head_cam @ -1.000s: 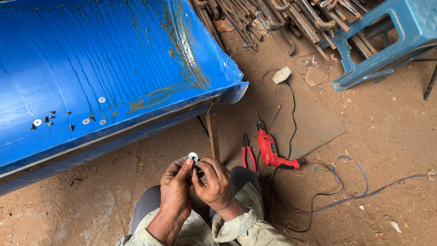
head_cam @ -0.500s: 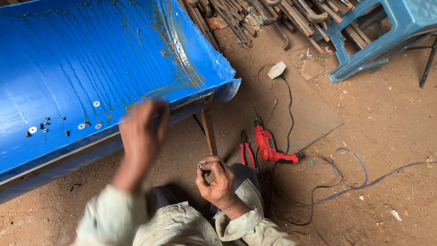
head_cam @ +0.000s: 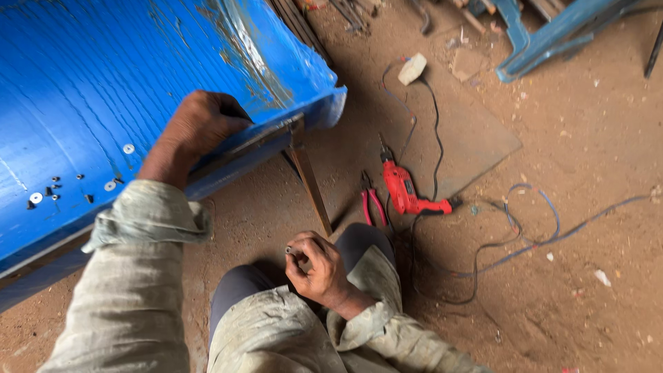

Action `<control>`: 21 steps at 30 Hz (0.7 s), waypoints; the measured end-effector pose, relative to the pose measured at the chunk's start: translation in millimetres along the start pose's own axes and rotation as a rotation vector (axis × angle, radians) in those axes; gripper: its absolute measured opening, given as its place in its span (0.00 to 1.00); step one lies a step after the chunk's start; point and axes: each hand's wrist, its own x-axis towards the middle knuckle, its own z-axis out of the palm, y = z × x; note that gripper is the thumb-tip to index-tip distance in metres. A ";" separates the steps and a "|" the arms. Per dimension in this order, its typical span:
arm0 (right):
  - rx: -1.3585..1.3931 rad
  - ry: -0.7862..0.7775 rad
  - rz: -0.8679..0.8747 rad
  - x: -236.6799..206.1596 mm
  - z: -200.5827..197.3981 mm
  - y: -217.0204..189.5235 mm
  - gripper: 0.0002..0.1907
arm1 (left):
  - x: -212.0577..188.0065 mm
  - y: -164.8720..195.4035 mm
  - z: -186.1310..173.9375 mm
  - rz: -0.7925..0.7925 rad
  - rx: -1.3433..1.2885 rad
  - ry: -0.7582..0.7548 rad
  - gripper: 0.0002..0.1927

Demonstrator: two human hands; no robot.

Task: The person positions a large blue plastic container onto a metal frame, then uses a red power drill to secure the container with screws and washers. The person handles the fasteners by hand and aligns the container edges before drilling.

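Note:
My left hand rests on the lower rim of a big curved blue panel, fingers curled over its rusty metal edge strip. My right hand stays low over my knee, pinching a small dark bolt between thumb and fingers. Several loose washers and screws lie on the blue surface to the left of my left wrist. A thin metal leg slants down from the panel's corner to the dirt.
A red electric drill and red-handled pliers lie on the dirt floor just beyond my knee, with cables looping to the right. A blue plastic stool and scrap metal rods sit at the top.
My left hand left my right hand, rose and landed on the panel's edge. The white washer seen between both hands is gone from view. My right hand keeps the bolt.

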 end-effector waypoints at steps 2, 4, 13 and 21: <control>0.016 -0.010 0.001 -2.7 -0.3 -0.3 0.08 | 1.0 -1.2 0.8 0.086 0.042 0.058 0.11; 0.024 -0.012 0.007 -5.2 -1.7 -0.9 0.08 | 2.0 -3.3 1.4 0.140 0.043 0.073 0.11; 0.029 0.003 0.059 -16.3 -4.4 -2.4 0.10 | 2.0 -3.2 4.3 0.141 0.025 0.072 0.09; 0.041 0.034 0.081 -24.6 -9.4 -2.6 0.11 | -2.5 -3.7 -2.1 0.056 -0.165 -0.041 0.06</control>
